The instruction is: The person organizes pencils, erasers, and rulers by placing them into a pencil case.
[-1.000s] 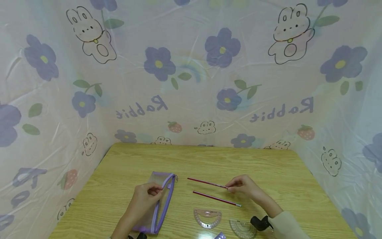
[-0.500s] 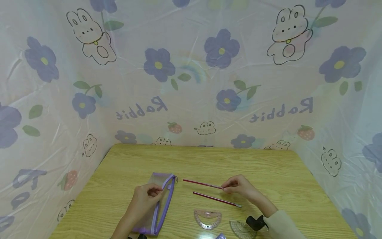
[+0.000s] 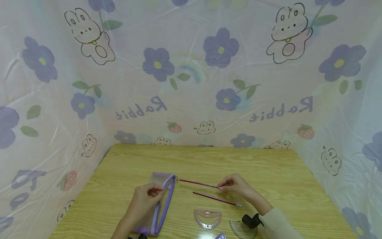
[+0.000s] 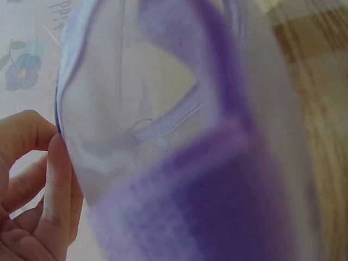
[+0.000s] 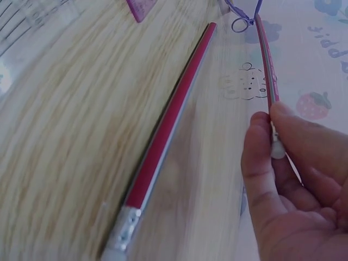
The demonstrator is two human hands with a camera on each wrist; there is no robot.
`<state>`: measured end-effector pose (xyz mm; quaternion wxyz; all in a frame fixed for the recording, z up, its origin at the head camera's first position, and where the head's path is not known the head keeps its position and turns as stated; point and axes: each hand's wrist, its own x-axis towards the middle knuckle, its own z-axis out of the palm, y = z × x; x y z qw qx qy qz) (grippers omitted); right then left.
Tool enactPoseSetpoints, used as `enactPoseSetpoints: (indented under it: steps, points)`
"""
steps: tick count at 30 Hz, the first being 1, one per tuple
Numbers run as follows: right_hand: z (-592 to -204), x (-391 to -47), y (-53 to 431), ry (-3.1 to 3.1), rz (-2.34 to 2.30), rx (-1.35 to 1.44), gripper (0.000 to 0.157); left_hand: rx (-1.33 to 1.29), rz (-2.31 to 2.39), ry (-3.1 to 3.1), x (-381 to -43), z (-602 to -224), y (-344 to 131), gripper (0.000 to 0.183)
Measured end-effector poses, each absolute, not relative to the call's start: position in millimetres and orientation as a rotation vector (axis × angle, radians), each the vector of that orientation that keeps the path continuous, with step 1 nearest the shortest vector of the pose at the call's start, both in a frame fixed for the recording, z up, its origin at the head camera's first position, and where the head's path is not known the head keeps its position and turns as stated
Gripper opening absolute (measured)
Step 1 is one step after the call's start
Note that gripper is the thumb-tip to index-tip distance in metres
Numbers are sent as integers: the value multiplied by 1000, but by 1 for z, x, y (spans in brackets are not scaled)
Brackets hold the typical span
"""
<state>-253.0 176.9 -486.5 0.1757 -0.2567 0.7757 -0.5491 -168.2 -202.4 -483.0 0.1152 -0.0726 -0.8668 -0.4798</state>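
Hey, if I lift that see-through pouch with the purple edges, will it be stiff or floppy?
Probably floppy: the pouch looks thin and translucent, and bends where the left hand pinches it. Likely light too, being so thin. The purple edging looks thicker, so that may hold some shape.

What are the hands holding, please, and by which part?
The right hand pinches a red pencil near its eraser end; the left hand, the pouch by its open edge.

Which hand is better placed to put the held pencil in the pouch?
Probably the right hand: it pinches the pencil, whose far end points toward the pouch. The left hand holds the pouch's edge.
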Motion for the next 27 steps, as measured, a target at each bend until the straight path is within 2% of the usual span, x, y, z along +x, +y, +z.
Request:
enactPoseSetpoints:
  steps: [27]
  points:
    - [-488, -255, 156, 2186, -1551, -736, 16, -210, -1418, -2552, -168, -484, -203, 9]
